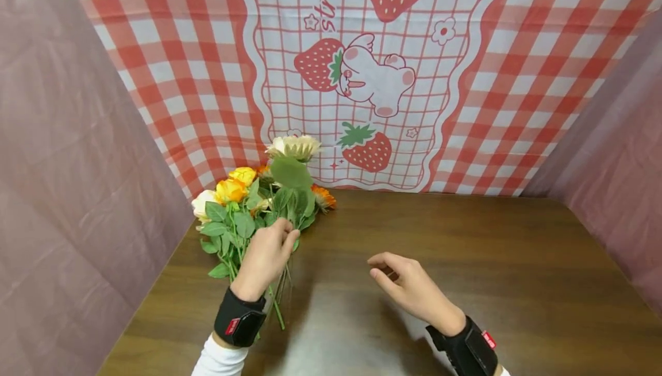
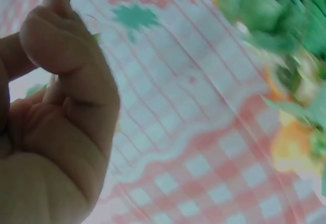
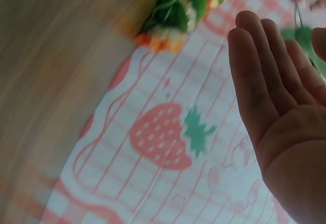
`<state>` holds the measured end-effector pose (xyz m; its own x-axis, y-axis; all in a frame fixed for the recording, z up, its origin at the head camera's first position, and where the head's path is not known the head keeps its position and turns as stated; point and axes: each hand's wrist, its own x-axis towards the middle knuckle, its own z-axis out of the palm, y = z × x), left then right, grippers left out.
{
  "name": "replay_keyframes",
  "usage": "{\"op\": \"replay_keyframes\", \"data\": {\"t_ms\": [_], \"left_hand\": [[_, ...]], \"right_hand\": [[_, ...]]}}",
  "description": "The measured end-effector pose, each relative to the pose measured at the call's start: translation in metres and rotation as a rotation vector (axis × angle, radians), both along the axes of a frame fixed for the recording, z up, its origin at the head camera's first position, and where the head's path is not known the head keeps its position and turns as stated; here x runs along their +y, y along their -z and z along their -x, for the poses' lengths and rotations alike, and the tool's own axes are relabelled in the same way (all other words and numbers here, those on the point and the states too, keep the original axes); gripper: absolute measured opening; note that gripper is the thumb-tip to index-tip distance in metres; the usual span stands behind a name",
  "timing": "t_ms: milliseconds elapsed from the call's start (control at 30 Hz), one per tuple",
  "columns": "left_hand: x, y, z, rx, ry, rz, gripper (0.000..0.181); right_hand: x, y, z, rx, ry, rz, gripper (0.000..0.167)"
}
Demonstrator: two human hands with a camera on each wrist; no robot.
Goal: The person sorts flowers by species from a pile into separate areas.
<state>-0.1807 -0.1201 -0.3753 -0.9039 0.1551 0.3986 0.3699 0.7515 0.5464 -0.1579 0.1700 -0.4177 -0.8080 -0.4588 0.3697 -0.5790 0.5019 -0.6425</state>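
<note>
My left hand [image 1: 264, 258] pinches the thin stem of a cream flower [image 1: 293, 149] between thumb and fingers. The bloom stands upright above the hand, with a broad green leaf [image 1: 291, 173] under its head. In the left wrist view the curled fingers [image 2: 58, 40] hide most of the stem, and only a dark bit of it shows at the top. Well to the right, above the table, my right hand [image 1: 414, 290] holds nothing. Its fingers [image 3: 247, 66] look straight and loosely together in the right wrist view.
A pile of cut flowers lies on the brown wooden table [image 1: 465, 249] at left, with yellow roses [image 1: 231, 190], a white bloom [image 1: 203, 206] and an orange flower [image 1: 324, 198] among green leaves [image 1: 214, 229]. Behind hangs a red checked cloth [image 1: 181, 77]; pinkish curtains [image 1: 77, 163] flank the table.
</note>
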Motion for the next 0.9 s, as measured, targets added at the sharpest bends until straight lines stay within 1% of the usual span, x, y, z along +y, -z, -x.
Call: {"op": "replay_keyframes", "data": {"t_ms": [100, 200, 267, 367, 400, 467, 533, 600, 667, 733, 800, 900], "left_hand": [[0.016, -0.003, -0.008, 0.037, 0.095, -0.049, 0.007], [0.033, -0.004, -0.017, 0.064, 0.211, -0.109, 0.005], [0.043, -0.002, -0.022, 0.088, 0.296, -0.139, 0.005], [0.056, 0.003, -0.027, 0.098, 0.410, -0.185, 0.005], [0.060, 0.005, -0.028, 0.097, 0.442, -0.199, 0.006], [0.067, 0.009, -0.031, 0.088, 0.482, -0.219, 0.006], [0.072, 0.012, -0.033, 0.081, 0.503, -0.236, 0.006], [0.077, 0.014, -0.035, 0.068, 0.506, -0.238, 0.007], [0.080, 0.015, -0.035, 0.049, 0.499, -0.225, 0.009], [0.081, 0.015, -0.035, 0.019, 0.481, -0.198, 0.012], [0.079, 0.015, -0.035, -0.004, 0.450, -0.153, 0.015], [0.074, 0.013, -0.035, -0.018, 0.392, -0.086, 0.015]], "right_hand": [[-0.010, 0.001, -0.009, 0.005, -0.031, 0.067, 0.018], [-0.017, 0.000, -0.017, 0.021, -0.058, 0.139, 0.022], [-0.021, -0.001, -0.020, 0.020, -0.076, 0.177, 0.023], [-0.024, -0.004, -0.024, 0.016, -0.092, 0.220, 0.021], [-0.025, -0.004, -0.025, 0.014, -0.097, 0.237, 0.020], [-0.025, -0.005, -0.026, 0.013, -0.104, 0.267, 0.017], [-0.024, -0.006, -0.026, 0.012, -0.103, 0.291, 0.015], [-0.021, -0.007, -0.026, -0.007, -0.103, 0.308, 0.015], [-0.018, -0.008, -0.025, -0.035, -0.092, 0.307, 0.012], [-0.013, -0.008, -0.024, -0.081, -0.068, 0.302, 0.009], [-0.008, -0.010, -0.021, -0.133, -0.017, 0.282, 0.007], [0.001, -0.013, -0.015, -0.204, 0.108, 0.250, 0.007]]}}
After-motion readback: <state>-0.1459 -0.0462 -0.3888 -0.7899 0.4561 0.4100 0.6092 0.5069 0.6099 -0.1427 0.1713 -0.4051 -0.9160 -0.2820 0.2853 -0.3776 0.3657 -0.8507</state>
